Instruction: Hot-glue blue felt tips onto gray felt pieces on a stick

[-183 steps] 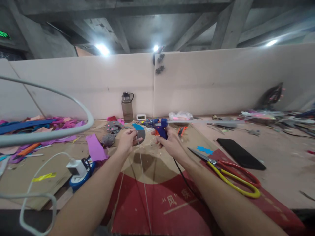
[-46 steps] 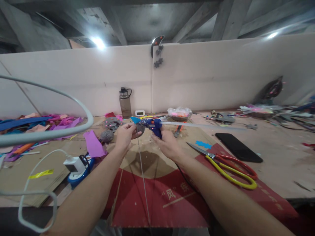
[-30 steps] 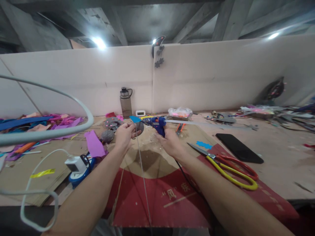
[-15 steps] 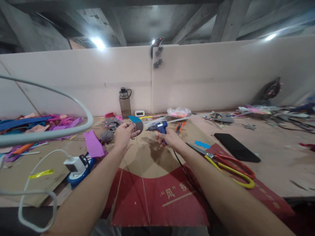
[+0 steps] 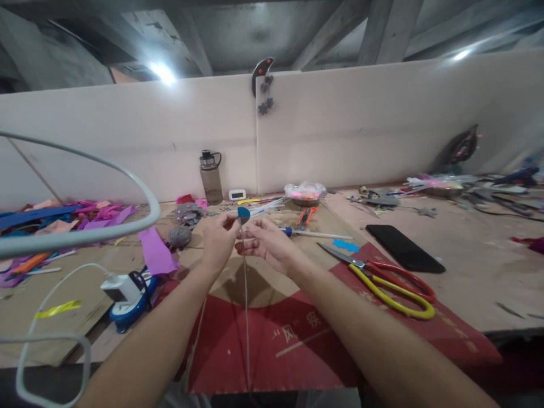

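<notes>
My left hand (image 5: 219, 241) is closed, pinching a small felt piece (image 5: 243, 213) with a blue face; its fingers partly cover it. A thin grey yarn (image 5: 246, 306) hangs from just below the felt down over the cardboard's front edge. My right hand (image 5: 268, 245) meets the left one, thumb and forefinger closed on the yarn at the felt's lower edge, the other fingers loosely bent. Behind the right hand lies a blue glue gun (image 5: 287, 231), partly hidden, with a glue stick (image 5: 325, 234) sticking out of its back.
Large scissors (image 5: 374, 275) with red and yellow handles and a black phone (image 5: 403, 247) lie at right. A grey yarn ball (image 5: 179, 237), purple felt (image 5: 157, 250) and a power strip (image 5: 131, 303) are at left. A bottle (image 5: 211, 178) stands behind. A white cable (image 5: 140, 198) crosses the left foreground.
My right hand has let go of the glue gun, which now lies on the table, and has moved left to the yarn. The felt piece has turned in my left hand.
</notes>
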Action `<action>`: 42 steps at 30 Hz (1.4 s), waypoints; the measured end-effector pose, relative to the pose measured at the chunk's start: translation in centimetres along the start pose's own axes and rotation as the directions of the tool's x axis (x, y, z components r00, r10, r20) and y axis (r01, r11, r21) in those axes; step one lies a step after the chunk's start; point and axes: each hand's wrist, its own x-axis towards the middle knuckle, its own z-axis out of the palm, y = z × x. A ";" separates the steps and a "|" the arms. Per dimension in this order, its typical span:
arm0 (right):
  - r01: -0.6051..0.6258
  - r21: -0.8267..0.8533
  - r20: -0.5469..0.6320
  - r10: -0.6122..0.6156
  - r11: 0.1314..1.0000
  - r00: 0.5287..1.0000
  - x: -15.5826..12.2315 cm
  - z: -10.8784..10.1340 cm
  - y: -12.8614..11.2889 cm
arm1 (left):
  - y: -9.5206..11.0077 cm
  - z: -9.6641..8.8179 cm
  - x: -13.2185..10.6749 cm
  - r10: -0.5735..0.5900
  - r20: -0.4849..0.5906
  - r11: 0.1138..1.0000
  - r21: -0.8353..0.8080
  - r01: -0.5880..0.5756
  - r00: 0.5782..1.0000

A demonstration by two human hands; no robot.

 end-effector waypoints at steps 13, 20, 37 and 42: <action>0.321 -0.628 -0.170 -0.528 0.708 0.832 1.4 -2.6 0.3 | -0.3 1.3 -0.1 -0.316 0.275 0.688 -0.592 0.419 0.908; 0.351 -0.741 -0.116 -0.623 0.573 0.774 1.4 -3.0 0.2 | 0.4 1.1 -0.2 -0.341 0.296 0.647 -0.615 0.451 0.892; 0.283 -0.574 -0.213 -0.473 0.769 0.855 2.0 -3.7 0.0 | 0.5 1.0 -0.2 -0.327 0.354 0.614 -0.625 0.481 0.876; 0.245 -0.508 -0.240 -0.409 0.826 0.880 2.2 -4.1 0.1 | 0.5 1.0 -0.2 -0.262 0.408 0.610 -0.632 0.478 0.874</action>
